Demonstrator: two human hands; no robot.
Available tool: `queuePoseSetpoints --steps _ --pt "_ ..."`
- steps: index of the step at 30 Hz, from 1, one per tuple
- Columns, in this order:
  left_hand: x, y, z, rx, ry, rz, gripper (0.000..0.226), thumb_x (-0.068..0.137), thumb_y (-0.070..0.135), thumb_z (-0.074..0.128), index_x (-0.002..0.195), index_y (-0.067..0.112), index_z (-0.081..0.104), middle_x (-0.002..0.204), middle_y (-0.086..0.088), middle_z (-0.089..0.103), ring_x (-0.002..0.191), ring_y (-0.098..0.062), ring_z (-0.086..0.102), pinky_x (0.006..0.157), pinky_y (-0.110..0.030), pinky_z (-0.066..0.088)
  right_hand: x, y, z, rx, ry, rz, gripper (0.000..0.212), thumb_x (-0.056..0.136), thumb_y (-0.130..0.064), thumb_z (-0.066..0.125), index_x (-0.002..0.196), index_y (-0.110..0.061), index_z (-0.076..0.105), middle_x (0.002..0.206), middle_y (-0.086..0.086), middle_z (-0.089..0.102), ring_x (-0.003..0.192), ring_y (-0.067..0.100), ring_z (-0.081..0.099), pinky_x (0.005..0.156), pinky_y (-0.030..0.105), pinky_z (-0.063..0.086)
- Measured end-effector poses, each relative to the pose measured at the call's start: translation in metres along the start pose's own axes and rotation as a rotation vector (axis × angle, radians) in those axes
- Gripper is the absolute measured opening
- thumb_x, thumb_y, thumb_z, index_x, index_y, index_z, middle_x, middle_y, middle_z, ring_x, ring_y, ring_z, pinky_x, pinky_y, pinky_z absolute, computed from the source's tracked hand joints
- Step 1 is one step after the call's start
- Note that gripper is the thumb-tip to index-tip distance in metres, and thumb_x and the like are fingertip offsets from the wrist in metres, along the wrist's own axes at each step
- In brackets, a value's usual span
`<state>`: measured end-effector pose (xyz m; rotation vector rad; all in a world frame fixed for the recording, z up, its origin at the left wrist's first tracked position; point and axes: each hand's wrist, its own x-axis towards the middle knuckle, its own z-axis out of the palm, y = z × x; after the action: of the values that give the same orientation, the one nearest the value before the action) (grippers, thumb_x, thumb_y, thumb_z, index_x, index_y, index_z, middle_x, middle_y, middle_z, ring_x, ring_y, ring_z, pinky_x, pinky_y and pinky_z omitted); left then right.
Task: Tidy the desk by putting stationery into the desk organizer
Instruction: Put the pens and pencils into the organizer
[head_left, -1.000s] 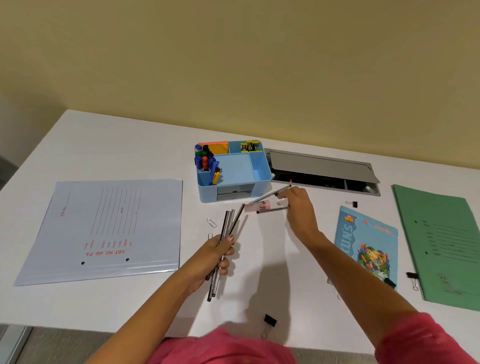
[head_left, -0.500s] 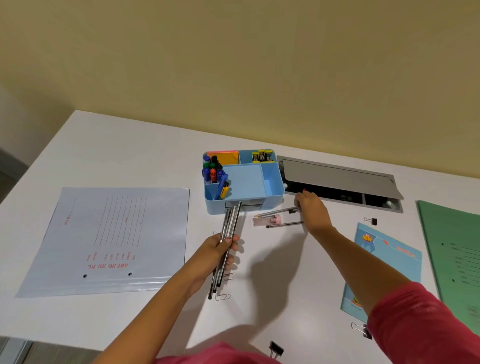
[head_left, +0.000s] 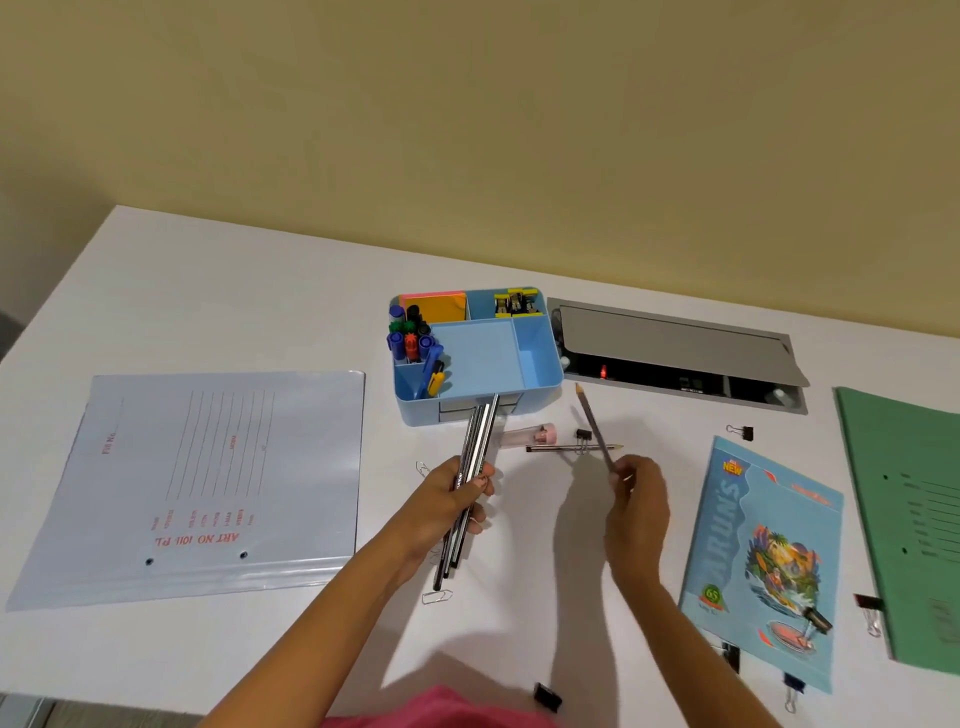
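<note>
A light blue desk organizer (head_left: 540, 387) stands mid-desk, holding markers (head_left: 410, 335), sticky notes (head_left: 441, 306) and yellow clips (head_left: 515, 302). My left hand (head_left: 457, 491) grips a bundle of grey pencils (head_left: 475, 457) just in front of the organizer, their tips reaching its front wall. My right hand (head_left: 636, 501) pinches one pencil (head_left: 592, 426) by its lower end, lifted and pointing up-left. Another pencil (head_left: 571, 447) and a clear pink-capped tube (head_left: 527, 435) lie on the desk between my hands, beside a small binder clip (head_left: 583, 435).
A pale blue file folder (head_left: 208, 483) lies left. A grey cable tray (head_left: 675, 345) sits behind right, a blue booklet (head_left: 763, 561) and a green folder (head_left: 914, 519) further right. Binder clips (head_left: 742, 431) and paper clips (head_left: 436, 596) are scattered near the front edge.
My right hand picked one pencil off the desk and drew back toward me with it raised. My left hand kept its bundle nearly still.
</note>
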<state>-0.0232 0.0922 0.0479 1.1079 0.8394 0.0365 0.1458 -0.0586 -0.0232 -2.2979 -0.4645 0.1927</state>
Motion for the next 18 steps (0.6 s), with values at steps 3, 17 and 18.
queuePoseSetpoints --steps 3,17,18 --pt "0.003 -0.001 0.01 0.031 -0.005 -0.029 0.014 0.096 0.027 0.051 0.103 0.014 0.052 0.08 0.0 0.046 0.051 -0.006 0.041 0.054 -0.022 0.038 -0.044 -0.031 0.001 0.267 -0.102 0.107 0.034 0.092 0.005 0.047 0.087 -0.029 0.051 0.084 0.002 0.058 0.077 0.017 0.052 0.066 0.013 0.041" --pt "-0.004 -0.008 0.014 0.268 0.091 0.027 0.024 0.099 0.033 0.041 0.095 0.011 0.05 0.081 -0.002 0.053 0.065 -0.012 0.052 0.061 -0.028 0.045 -0.047 -0.05 0.016 0.048 -0.105 -0.259 0.022 0.09 0.007 0.049 0.103 -0.007 0.061 0.1 0.005 0.063 0.092 0.018 0.06 0.082 0.022 0.046" --pt "-0.006 -0.008 0.015 0.199 0.077 0.022 0.024 0.1 0.032 0.04 0.093 0.011 0.048 0.079 -0.002 0.052 0.063 -0.011 0.054 0.062 -0.028 0.048 -0.035 -0.044 0.016 -0.055 -0.101 -0.279 0.027 0.089 0.008 0.048 0.11 -0.005 0.06 0.108 0.008 0.061 0.101 0.022 0.059 0.087 0.026 0.047"
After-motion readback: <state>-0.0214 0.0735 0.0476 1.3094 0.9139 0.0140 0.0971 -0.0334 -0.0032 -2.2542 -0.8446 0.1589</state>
